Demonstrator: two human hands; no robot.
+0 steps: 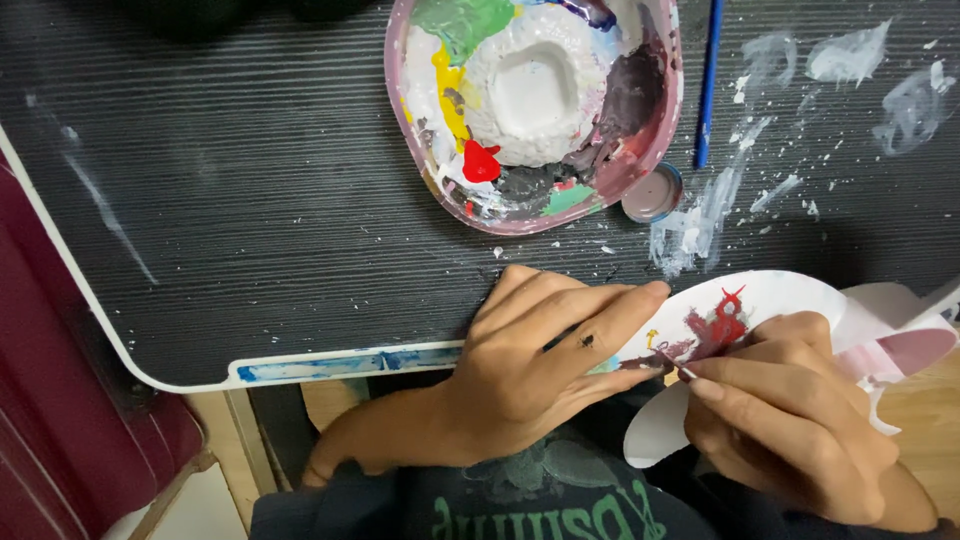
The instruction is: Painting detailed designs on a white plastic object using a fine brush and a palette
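Surface: dark grey ribbed table top [250, 200] with a pale rounded rim; white paint smears [850, 60] are streaked and spattered over its right part, and a blue paint streak [345, 364] runs along the near rim.
Room: dark red upholstered furniture [60, 400] stands left of the table; pale flooring shows below the table corner and wood-coloured flooring at the right edge.
Palette: pink-rimmed paint palette [650, 150] lies at the far middle of the table, with a white raised centre and dabs of green, yellow, red, blue, grey and dark purple.
Lid: small round cap [652, 193] lies touching the palette's right edge.
Blue brush: blue-handled brush [708, 80] lies just right of the palette, pointing away from the person.
Paper: white rounded paper cut-out [780, 295] sticks out over the near table edge; it carries a red painted figure, with purple and yellow marks beside it.
Left hand: left hand [540, 350] lies flat, fingers stretched out and close together, pressing on the left part of the paper cut-out at the table edge.
Right hand: right hand [790, 410] is pinched closed around a thin brush [688, 373] whose tip meets the paper by the purple mark; this hand covers the cut-out's lower right part.
Clothing: dark garment with green print shows at the bottom edge.
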